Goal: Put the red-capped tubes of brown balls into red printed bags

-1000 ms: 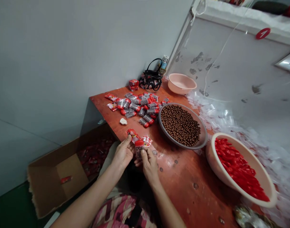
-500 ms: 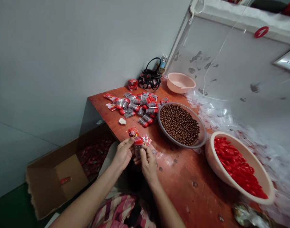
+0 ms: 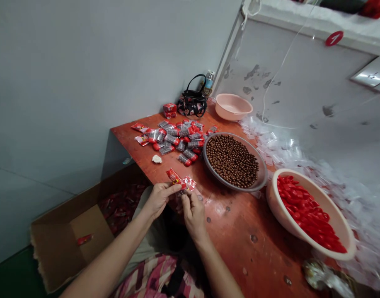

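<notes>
Red printed packet is held just over the table's near edge, between the two hands. Change in the last half second: left thumb is brought across its lower end, and the container's red cap, visible then, is now covered. Likely meaning: packet and container are being worked at one spot, handling not finished.

Looks: packet is glossy, red with yellow and dark print, tilted, upper end poking out past the left fingertips. Second printed piece is fanned out beside it, clear-edged, red and white; whether they are joined cannot be told. Small container is mostly hidden by fingers, only a dark bit seen.

Hands: close together, not clearly touching. Packet is pinched by left hand, thumb on top. Container is gripped low by right hand, contact partly hidden.

Outward: white lump is left near the table's left edge. Red-capped packs are heaped toward the far left corner. Brown balls are held in grey bowl, right of the heap. Red caps are held in pink basin, farther right. Clear plastic pieces are piled along the panel-side edge. Carton is placed below the left edge, red packs inside.
</notes>
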`<state>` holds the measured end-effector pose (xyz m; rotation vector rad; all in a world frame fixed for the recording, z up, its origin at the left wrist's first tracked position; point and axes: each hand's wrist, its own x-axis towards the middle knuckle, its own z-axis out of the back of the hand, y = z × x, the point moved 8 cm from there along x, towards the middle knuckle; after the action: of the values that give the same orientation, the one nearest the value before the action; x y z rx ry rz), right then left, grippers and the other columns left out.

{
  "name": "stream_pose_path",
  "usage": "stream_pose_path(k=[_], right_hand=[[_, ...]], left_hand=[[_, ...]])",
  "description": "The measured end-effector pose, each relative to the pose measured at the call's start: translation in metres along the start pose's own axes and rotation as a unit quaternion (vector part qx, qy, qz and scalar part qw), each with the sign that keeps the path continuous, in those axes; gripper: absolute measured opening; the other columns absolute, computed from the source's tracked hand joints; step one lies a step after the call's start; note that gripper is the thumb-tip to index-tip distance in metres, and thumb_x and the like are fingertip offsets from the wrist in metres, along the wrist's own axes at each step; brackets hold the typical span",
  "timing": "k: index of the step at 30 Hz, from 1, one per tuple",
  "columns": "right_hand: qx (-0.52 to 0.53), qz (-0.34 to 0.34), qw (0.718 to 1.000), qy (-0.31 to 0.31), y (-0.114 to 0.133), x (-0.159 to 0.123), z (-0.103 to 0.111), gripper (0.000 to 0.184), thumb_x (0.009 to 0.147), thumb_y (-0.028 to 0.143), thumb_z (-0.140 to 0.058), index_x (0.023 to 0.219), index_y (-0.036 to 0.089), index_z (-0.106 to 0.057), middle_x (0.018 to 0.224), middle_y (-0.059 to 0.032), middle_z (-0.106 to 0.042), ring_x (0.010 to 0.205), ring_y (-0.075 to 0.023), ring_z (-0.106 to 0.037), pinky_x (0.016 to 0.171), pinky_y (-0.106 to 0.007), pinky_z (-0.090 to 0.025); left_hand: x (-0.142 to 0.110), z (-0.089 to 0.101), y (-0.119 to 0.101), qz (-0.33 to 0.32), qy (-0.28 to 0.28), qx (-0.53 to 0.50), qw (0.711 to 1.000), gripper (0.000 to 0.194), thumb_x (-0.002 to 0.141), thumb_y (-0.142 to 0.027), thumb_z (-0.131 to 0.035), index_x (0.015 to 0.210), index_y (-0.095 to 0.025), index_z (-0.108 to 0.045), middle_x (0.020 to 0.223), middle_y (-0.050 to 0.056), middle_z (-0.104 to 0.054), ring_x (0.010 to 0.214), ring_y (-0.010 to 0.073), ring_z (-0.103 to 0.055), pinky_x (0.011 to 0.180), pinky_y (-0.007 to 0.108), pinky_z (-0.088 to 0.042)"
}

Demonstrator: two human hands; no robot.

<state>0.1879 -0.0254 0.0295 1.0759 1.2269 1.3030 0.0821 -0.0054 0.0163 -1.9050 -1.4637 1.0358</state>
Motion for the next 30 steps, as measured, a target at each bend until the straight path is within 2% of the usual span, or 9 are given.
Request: stream_pose_path(k=[2, 7, 9, 13, 18, 20, 24, 27, 30], right_hand=[[0.0, 0.0, 1.0, -0.005, -0.001, 0.0, -0.001, 0.026, 0.081, 0.039, -0.044, 0.095, 0.019, -0.054, 0.065, -0.0004, -0.059, 0.047, -0.0111, -0.054, 0.045, -0.022, -0.044], [0.097, -0.06, 0.99, 0.079, -0.016, 0.002, -0.019, 0.033, 0.083, 0.045, -0.037, 0.088, 0.016, -0.052, 0.05, 0.0034, -0.054, 0.033, -0.0086, -0.046, 0.035, -0.02, -0.039], [0.054, -0.039, 0.996, 0.052, -0.014, 0.002, -0.013, 0.03, 0.082, 0.043, -0.04, 0.09, 0.017, -0.053, 0.05, 0.0035, -0.053, 0.037, -0.0097, -0.048, 0.038, -0.02, -0.04], [-0.023, 0.015, 1.0, 0.001, -0.005, 0.002, -0.003, 0.024, 0.079, 0.039, -0.047, 0.092, 0.02, -0.055, 0.065, 0.0, -0.059, 0.05, -0.0117, -0.054, 0.048, -0.022, -0.043], [0.117, -0.057, 0.99, 0.057, -0.02, -0.003, -0.023, 0.027, 0.083, 0.042, -0.037, 0.085, 0.019, -0.051, 0.05, 0.0044, -0.054, 0.033, -0.0088, -0.045, 0.036, -0.02, -0.039], [0.119, -0.062, 0.99, 0.053, -0.021, -0.005, -0.025, 0.027, 0.083, 0.042, -0.038, 0.086, 0.018, -0.051, 0.05, 0.0047, -0.053, 0.034, -0.0087, -0.045, 0.037, -0.02, -0.039], [-0.021, 0.008, 1.0, 0.017, 0.0, -0.001, -0.01, 0.02, 0.079, 0.036, -0.048, 0.082, 0.019, -0.058, 0.066, 0.0008, -0.059, 0.058, -0.0126, -0.054, 0.055, -0.023, -0.043], [-0.058, 0.033, 0.998, -0.015, 0.02, 0.011, 0.008, 0.021, 0.081, 0.033, -0.046, 0.081, 0.019, -0.062, 0.076, -0.0005, -0.06, 0.072, -0.0144, -0.053, 0.067, -0.024, -0.04], [0.013, -0.012, 0.999, 0.034, 0.022, 0.027, 0.006, 0.023, 0.079, 0.035, -0.047, 0.081, 0.017, -0.061, 0.069, 0.0005, -0.057, 0.063, -0.0123, -0.05, 0.059, -0.022, -0.038]], left_hand=[[-0.001, 0.002, -0.001, -0.008, -0.018, 0.006, 1.0, 0.014, 0.062, -0.022, -0.066, 0.065, -0.008, -0.065, 0.054, 0.006, -0.062, 0.043, 0.0136, -0.053, 0.044, 0.025, -0.042], [-0.005, -0.005, 0.001, 0.013, 0.011, 0.017, 1.0, 0.022, 0.066, -0.029, -0.063, 0.058, -0.008, -0.062, 0.043, 0.006, -0.057, 0.032, 0.0137, -0.048, 0.034, 0.025, -0.036], [-0.004, -0.004, 0.001, 0.014, 0.003, 0.009, 1.0, 0.021, 0.065, -0.029, -0.063, 0.061, -0.008, -0.063, 0.046, 0.006, -0.058, 0.035, 0.0149, -0.05, 0.034, 0.025, -0.037], [-0.004, 0.003, 0.002, -0.001, -0.033, 0.008, 0.999, 0.017, 0.062, -0.027, -0.066, 0.061, -0.009, -0.063, 0.049, 0.005, -0.06, 0.038, 0.0147, -0.052, 0.038, 0.025, -0.041], [-0.01, -0.006, 0.004, 0.008, 0.026, 0.031, 0.999, 0.026, 0.07, -0.032, -0.057, 0.067, -0.007, -0.064, 0.042, 0.004, -0.055, 0.029, 0.0129, -0.046, 0.033, 0.024, -0.034], [-0.011, -0.002, 0.004, 0.005, 0.01, 0.024, 1.0, 0.026, 0.071, -0.032, -0.057, 0.069, -0.007, -0.064, 0.043, 0.003, -0.055, 0.03, 0.0119, -0.045, 0.033, 0.024, -0.033], [-0.012, 0.017, -0.001, -0.021, -0.054, 0.038, 0.998, 0.021, 0.066, -0.03, -0.062, 0.058, -0.011, -0.064, 0.049, 0.002, -0.058, 0.042, 0.0119, -0.05, 0.043, 0.023, -0.039], [-0.013, 0.019, -0.002, -0.002, -0.021, 0.103, 0.994, 0.014, 0.061, -0.026, -0.067, 0.062, -0.012, -0.067, 0.058, 0.003, -0.063, 0.054, 0.0151, -0.055, 0.054, 0.024, -0.041], [-0.015, 0.014, 0.002, 0.034, 0.021, 0.141, 0.989, 0.019, 0.06, -0.027, -0.068, 0.068, -0.01, -0.068, 0.062, 0.005, -0.064, 0.056, 0.0158, -0.054, 0.054, 0.024, -0.04]])
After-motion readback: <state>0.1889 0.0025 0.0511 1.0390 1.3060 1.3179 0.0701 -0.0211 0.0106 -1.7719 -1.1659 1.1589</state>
